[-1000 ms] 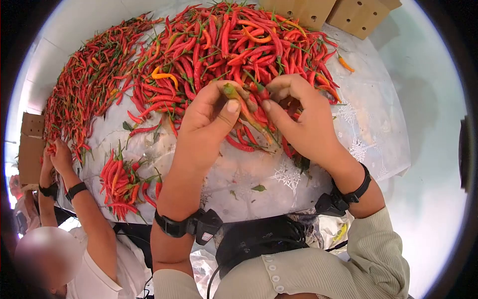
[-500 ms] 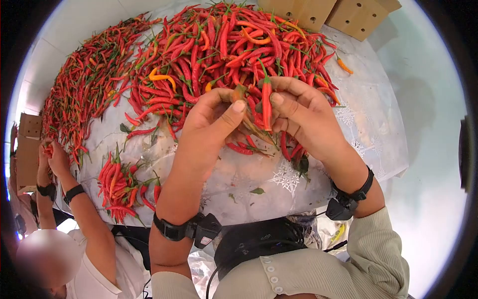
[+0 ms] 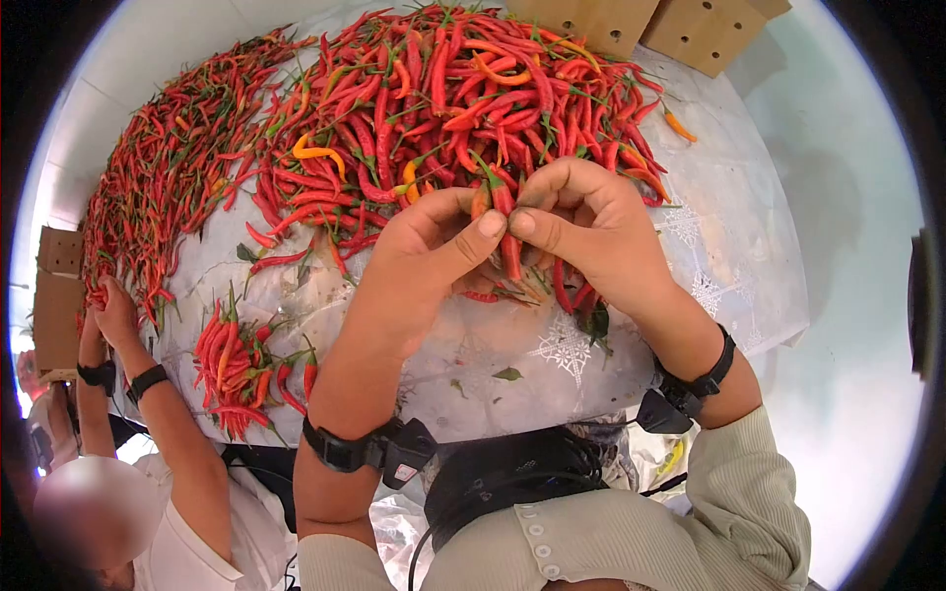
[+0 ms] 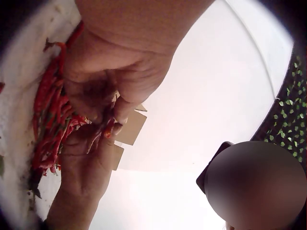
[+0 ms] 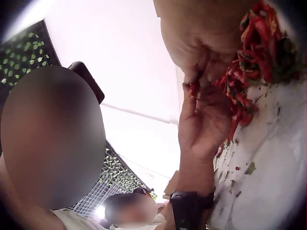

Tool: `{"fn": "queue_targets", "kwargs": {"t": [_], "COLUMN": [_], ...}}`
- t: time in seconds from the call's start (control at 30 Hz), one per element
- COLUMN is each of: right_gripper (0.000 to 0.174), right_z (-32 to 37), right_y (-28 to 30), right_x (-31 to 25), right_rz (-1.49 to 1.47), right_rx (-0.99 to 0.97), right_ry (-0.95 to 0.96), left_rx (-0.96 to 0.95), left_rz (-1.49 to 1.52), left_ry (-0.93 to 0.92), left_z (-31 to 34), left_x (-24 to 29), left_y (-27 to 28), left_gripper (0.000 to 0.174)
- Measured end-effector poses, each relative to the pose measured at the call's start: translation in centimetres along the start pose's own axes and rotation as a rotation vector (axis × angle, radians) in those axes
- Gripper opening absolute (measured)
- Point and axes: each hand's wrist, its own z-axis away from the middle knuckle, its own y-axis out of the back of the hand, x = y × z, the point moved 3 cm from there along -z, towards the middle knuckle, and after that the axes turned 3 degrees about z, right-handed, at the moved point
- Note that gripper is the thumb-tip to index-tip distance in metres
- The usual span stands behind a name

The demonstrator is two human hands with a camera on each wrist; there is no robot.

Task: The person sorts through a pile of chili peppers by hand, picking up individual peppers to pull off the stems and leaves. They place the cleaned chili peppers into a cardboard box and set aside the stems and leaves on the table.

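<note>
Both hands meet in front of the big chili heap (image 3: 453,89). A red chili (image 3: 510,258) with a green stem points down between the two thumb tips. My left hand (image 3: 414,261) pinches it from the left, along with an orange-tinted chili (image 3: 480,202) tucked behind the thumb. From the right side, my right hand (image 3: 611,241) grips the red chili with thumb and curled fingers. In the left wrist view, a chili end (image 4: 108,130) shows between the fingers. The palms hide most of what lies inside the hands.
A small bunch of chilies (image 3: 232,360) lies near the table's front left. Cardboard boxes (image 3: 702,34) stand at the back. Another person's hand (image 3: 118,313) works at a second chili pile (image 3: 177,167) on the left. Leaf scraps (image 3: 507,374) dot the white cloth (image 3: 463,404).
The right hand raised a red chili upright half a second ago and has since brought it left against the left hand's fingers. The left hand's orange-green chili is now mostly hidden.
</note>
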Motion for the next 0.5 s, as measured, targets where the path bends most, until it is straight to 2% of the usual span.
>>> {"fn": "queue_targets", "kwargs": {"t": [0.13,0.23,0.33,0.37,0.47,0.5], "right_gripper": [0.016,0.013,0.013,0.014,0.017,0.018], "right_z": [0.2,0.2,-0.1,-0.2,0.1,0.1], "right_y": [-0.7,-0.4,0.6,1.1,0.8,0.6], "right_x": [-0.5,-0.5,-0.9,-0.6,-1.3,-1.2], "right_rz": [0.101,0.116,0.244,0.348,0.689,0.816], "right_rx": [0.027,0.036,0.149,0.213,0.25,0.206], "right_ry": [0.169,0.172,0.223,0.263,0.283,0.352], "left_rx": [0.023,-0.044,-0.105,-0.215,0.062,0.085], "left_rz": [0.12,0.147,0.446,0.481,0.43,0.426], "left_ry": [0.014,-0.045,-0.054,-0.064,-0.135,-0.133], "left_z": [0.2,-0.3,-0.6,-0.6,-0.2,-0.2], "left_x": [0.3,0.1,0.8,1.4,1.7,1.7], "left_y": [-0.1,1.4,3.4,3.6,3.3,3.0], "left_gripper": [0.019,0.021,0.023,0.024,0.017,0.016]}}
